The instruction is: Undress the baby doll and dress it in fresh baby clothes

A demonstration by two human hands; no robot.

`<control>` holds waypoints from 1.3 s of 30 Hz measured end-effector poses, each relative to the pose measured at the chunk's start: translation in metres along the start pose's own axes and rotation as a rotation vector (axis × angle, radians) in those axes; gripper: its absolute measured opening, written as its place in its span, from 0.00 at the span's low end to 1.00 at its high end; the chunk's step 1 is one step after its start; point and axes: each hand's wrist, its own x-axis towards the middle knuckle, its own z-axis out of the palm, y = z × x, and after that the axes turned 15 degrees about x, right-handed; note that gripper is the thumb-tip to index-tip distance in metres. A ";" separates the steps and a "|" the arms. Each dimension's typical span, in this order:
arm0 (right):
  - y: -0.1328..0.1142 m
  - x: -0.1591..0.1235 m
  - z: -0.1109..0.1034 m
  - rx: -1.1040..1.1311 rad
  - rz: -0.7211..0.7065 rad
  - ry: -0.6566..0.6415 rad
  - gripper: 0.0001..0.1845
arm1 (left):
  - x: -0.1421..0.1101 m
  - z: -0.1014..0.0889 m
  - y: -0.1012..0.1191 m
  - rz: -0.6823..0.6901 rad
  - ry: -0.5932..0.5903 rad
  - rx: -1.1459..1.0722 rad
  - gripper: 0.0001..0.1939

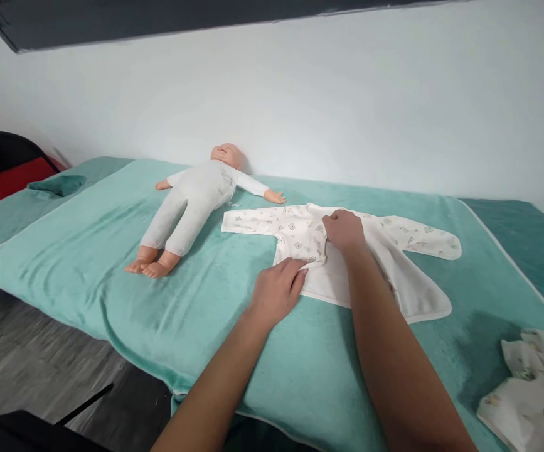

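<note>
A white baby shirt [295, 229] with small printed figures lies spread on the green blanket, its sleeves out to both sides and its front partly open. My left hand [278, 290] is closed on the lower edge of the left front panel. At the upper middle of the shirt, my right hand [344, 229] has its fingers closed on the edge of that same panel near the neckline. The right panel is folded back, with its plain inner side showing. Left of the shirt, a baby doll [196, 194] in a white bodysuit lies on its back, arms spread.
The green blanket [88, 263] covers a long table against a white wall [300, 107]. Crumpled printed cloth [526, 402] lies at the near right corner. A red and black chair [12, 176] stands at far left. A dark panel [182, 19] hangs above.
</note>
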 end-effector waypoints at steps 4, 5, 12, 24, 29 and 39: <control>0.009 0.004 0.001 0.161 0.027 0.017 0.10 | 0.000 -0.001 0.000 -0.023 0.006 -0.025 0.13; 0.010 0.005 0.002 0.197 0.032 0.020 0.10 | 0.000 -0.002 0.001 -0.037 0.009 -0.041 0.13; -0.006 0.000 0.033 0.539 0.000 -0.143 0.11 | 0.001 -0.009 -0.003 -0.476 0.166 -0.322 0.10; -0.011 -0.015 0.059 0.381 -0.326 -0.397 0.19 | -0.012 -0.003 -0.013 -0.631 0.596 0.054 0.26; -0.004 -0.012 0.069 0.017 -0.478 -0.431 0.27 | -0.009 -0.001 -0.005 -0.376 0.308 0.089 0.13; -0.007 0.005 0.082 -0.042 -0.509 -0.261 0.10 | -0.006 -0.002 -0.002 -0.365 0.079 0.254 0.12</control>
